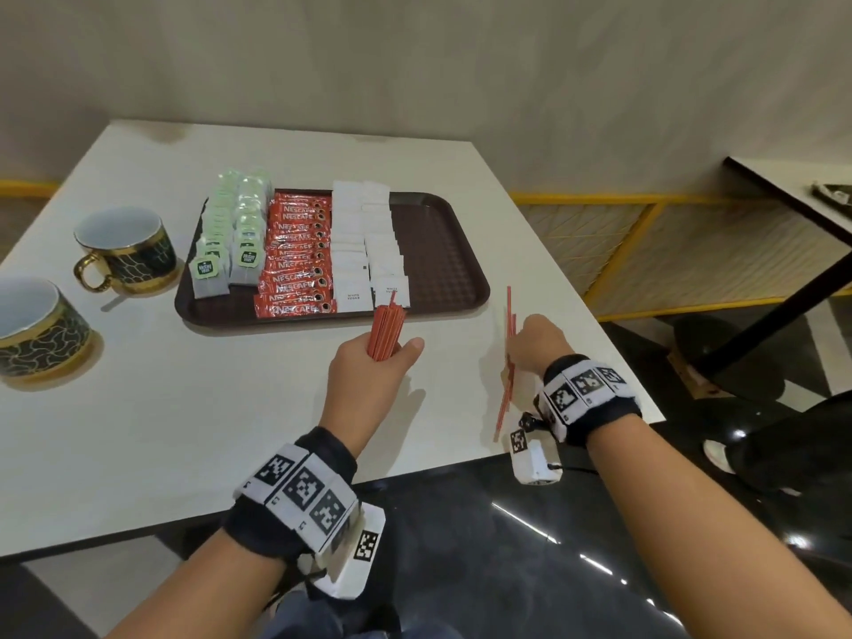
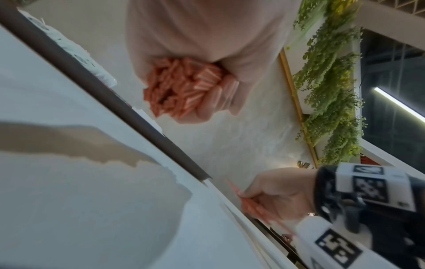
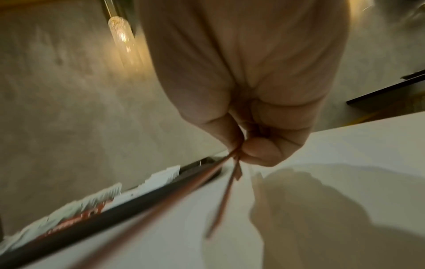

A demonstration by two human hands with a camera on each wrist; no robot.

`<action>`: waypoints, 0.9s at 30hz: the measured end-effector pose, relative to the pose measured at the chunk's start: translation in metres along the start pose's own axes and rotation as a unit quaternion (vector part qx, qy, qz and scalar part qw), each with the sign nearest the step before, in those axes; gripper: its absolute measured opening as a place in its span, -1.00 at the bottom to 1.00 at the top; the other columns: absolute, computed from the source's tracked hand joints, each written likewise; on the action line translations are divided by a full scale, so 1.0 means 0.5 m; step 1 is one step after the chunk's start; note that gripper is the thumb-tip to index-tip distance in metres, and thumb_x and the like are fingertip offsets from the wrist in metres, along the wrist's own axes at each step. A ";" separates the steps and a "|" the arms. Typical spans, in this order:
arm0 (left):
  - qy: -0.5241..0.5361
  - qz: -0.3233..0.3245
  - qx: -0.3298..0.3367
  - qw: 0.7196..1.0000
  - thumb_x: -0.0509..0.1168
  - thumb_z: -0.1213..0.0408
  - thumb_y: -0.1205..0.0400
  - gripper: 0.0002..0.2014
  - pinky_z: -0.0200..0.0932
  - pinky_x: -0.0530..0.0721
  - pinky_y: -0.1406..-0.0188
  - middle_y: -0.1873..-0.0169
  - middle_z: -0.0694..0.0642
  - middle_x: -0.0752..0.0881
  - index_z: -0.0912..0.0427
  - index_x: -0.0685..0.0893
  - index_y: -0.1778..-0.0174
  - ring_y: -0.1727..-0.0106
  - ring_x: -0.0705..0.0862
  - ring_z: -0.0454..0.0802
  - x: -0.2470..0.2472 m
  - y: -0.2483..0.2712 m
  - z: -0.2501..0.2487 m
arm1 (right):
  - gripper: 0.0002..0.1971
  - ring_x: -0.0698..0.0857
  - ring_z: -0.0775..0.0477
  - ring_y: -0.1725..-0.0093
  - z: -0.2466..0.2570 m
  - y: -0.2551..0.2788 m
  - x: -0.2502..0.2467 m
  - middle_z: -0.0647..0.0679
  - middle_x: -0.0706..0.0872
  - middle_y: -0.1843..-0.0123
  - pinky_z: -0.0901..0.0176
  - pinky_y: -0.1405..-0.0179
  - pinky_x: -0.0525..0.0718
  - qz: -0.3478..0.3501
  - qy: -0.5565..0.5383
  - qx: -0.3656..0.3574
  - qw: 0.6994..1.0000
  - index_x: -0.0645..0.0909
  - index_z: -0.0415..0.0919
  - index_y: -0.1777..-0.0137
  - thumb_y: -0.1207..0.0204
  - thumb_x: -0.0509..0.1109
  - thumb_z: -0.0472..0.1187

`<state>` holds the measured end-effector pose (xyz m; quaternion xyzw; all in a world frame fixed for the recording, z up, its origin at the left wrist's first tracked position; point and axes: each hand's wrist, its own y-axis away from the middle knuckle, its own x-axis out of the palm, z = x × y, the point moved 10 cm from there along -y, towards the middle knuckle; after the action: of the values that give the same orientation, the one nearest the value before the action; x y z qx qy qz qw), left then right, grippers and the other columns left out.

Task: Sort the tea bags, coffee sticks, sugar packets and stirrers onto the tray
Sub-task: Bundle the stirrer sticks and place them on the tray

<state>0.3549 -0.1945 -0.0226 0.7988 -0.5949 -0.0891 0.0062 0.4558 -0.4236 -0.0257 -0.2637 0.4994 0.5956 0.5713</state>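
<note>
A dark brown tray (image 1: 442, 251) lies on the white table and carries rows of green tea bags (image 1: 230, 232), red coffee sticks (image 1: 297, 255) and white sugar packets (image 1: 369, 242); its right part is bare. My left hand (image 1: 373, 362) grips an upright bundle of orange stirrers (image 1: 387, 329) just in front of the tray; the bundle's ends (image 2: 184, 87) show in the left wrist view. My right hand (image 1: 535, 343) pinches a few loose stirrers (image 1: 509, 362) near the table's right edge, and they fan out below the fingers (image 3: 260, 151).
Two dark cups with gold trim (image 1: 124, 251) (image 1: 37, 329) stand left of the tray. The table's front edge (image 1: 415, 472) runs just under my wrists. Another table (image 1: 793, 186) and a yellow-framed partition (image 1: 645, 251) stand to the right.
</note>
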 end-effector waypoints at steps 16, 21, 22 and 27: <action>-0.026 0.076 0.037 0.996 0.49 0.26 -0.55 -0.92 -0.52 0.39 0.60 0.45 -0.12 0.72 0.03 0.74 0.24 0.58 0.56 -0.39 0.039 -0.016 -0.073 | -0.76 0.68 -0.16 0.22 0.186 0.098 0.015 -0.31 0.72 0.18 -0.12 0.09 0.65 0.061 -0.438 -0.210 0.872 0.60 -0.35 0.14 -0.72 0.20 -0.27; -0.029 0.082 0.003 0.996 0.41 0.33 -0.62 -0.81 -0.47 0.38 0.63 0.57 -0.14 0.63 0.12 0.66 0.33 0.68 0.47 -0.34 0.025 -0.017 -0.049 | -0.85 0.63 -0.18 0.22 0.211 0.094 0.045 -0.34 0.67 0.22 -0.02 0.12 0.66 0.071 -0.473 -0.196 0.856 0.60 -0.37 0.11 -0.68 0.26 -0.36; -0.041 0.084 0.007 0.996 0.39 0.30 -0.64 -0.84 -0.44 0.44 0.57 0.46 -0.03 0.70 0.14 0.70 0.27 0.62 0.51 -0.34 0.020 -0.019 -0.052 | -0.87 0.63 -0.17 0.24 0.213 0.090 0.044 -0.34 0.66 0.22 0.07 0.19 0.68 0.073 -0.491 -0.189 0.847 0.61 -0.39 0.10 -0.66 0.28 -0.38; -0.054 0.092 0.008 0.994 0.25 0.25 -0.73 -0.82 -0.15 0.60 0.05 0.10 0.17 0.76 -0.03 0.71 0.13 0.13 0.66 -0.01 -0.001 -0.026 -0.063 | -0.90 0.62 0.06 0.39 0.248 0.066 0.020 -0.14 0.67 0.32 0.27 0.32 0.64 0.077 -0.571 -0.180 0.798 0.62 -0.40 0.08 -0.65 0.29 -0.42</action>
<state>0.3717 -0.1935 0.0071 0.7344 -0.6663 -0.1264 -0.0246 0.4543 -0.3032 0.0201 0.0651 -0.0146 0.7591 0.6476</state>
